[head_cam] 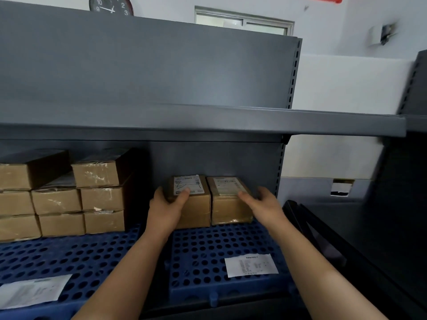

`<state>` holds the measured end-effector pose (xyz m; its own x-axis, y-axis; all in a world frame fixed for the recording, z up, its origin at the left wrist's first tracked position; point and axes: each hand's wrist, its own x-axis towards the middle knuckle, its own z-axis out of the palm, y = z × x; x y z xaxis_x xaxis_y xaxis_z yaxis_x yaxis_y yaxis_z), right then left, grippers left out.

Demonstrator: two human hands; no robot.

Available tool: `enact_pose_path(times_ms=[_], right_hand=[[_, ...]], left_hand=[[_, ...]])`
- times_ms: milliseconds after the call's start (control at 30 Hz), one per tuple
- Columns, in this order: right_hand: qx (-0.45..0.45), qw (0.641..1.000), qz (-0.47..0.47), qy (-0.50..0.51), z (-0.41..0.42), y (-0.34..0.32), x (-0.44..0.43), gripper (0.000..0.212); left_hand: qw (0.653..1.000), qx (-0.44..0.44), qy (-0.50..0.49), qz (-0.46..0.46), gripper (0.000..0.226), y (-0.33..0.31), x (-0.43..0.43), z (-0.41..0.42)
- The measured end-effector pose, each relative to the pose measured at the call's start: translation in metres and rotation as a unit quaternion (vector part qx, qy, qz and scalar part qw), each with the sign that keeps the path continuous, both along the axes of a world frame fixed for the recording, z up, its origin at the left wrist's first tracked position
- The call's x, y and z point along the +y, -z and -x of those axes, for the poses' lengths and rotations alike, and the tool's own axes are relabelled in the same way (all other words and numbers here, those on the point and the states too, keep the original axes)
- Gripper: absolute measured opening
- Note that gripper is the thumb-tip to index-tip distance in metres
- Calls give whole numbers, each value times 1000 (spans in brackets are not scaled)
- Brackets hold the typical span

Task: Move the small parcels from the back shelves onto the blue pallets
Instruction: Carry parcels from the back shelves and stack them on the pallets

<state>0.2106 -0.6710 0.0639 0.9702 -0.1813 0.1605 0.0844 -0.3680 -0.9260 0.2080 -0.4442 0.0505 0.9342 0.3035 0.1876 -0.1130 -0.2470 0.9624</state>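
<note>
Ten parcels (193, 212), two blue pallets (203, 255), two paper slips (251, 265), two hands (165, 210), one clock (111, 5).

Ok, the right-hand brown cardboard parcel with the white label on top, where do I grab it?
Probably by its top and right side face, coming from the front right. The right brown cardboard parcel sits close against the left brown cardboard parcel on the blue perforated pallet, so its left face is blocked; its right face is free, beside the right hand.
</note>
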Motion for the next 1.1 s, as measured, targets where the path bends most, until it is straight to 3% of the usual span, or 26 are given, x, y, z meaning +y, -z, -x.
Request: enact_pose_path(times_ms=[67, 233, 400, 567, 767, 1100], right_hand=[[-20, 999, 37, 19, 18, -2, -1, 79], [-46, 985, 152, 64, 81, -11, -3, 71], [-60, 940, 306, 137, 156, -16, 1, 47], [-7, 896, 384, 223, 239, 6, -10, 54], [81, 859, 374, 341, 361, 32, -35, 52], [188, 748, 330, 545, 580, 56, -61, 50]], left_hand=[[995, -29, -27, -92, 87, -6, 0, 9], [957, -156, 11, -245, 62, -26, -18, 55], [915, -200, 85, -339, 55, -32, -34, 101], [893, -212, 186, -350, 51, -18, -60, 148], [858, -214, 336, -326, 52, 10, -115, 217], [749, -242, 545, -289, 54, 28, -214, 372]])
